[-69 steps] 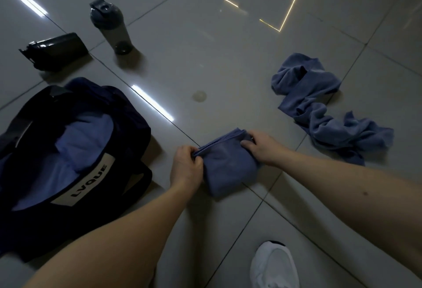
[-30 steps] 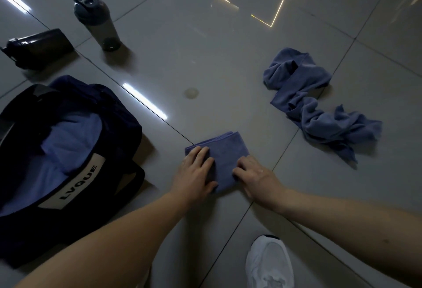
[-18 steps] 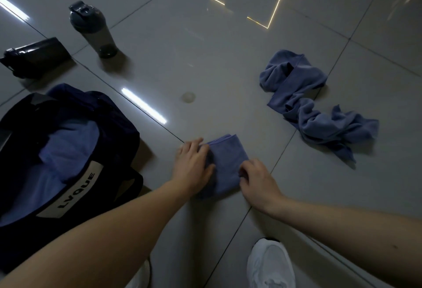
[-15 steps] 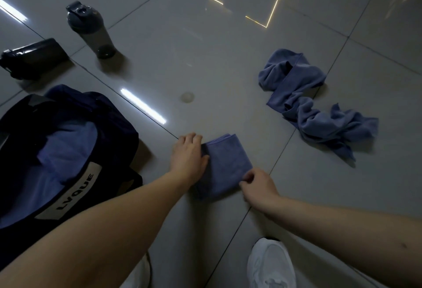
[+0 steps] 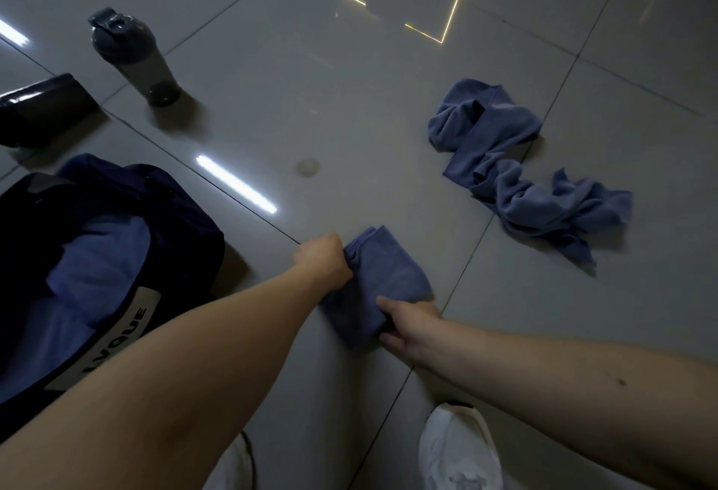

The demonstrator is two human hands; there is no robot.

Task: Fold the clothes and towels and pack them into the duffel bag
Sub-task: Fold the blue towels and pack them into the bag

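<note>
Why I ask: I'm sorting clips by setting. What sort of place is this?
Indoors, perhaps a home or gym room: a glossy tiled floor mirrors ceiling strip lights, and a duffel bag, a shaker bottle and a folded towel rest on it.

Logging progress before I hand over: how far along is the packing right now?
Done: blue cloth already lies inside the open duffel bag. In hand: a small towel sits folded on the floor, with the left hand gripping its left edge and the right hand pinching its near end; it likely goes into the bag next. Left: the second towel lies crumpled, not yet folded.
</note>
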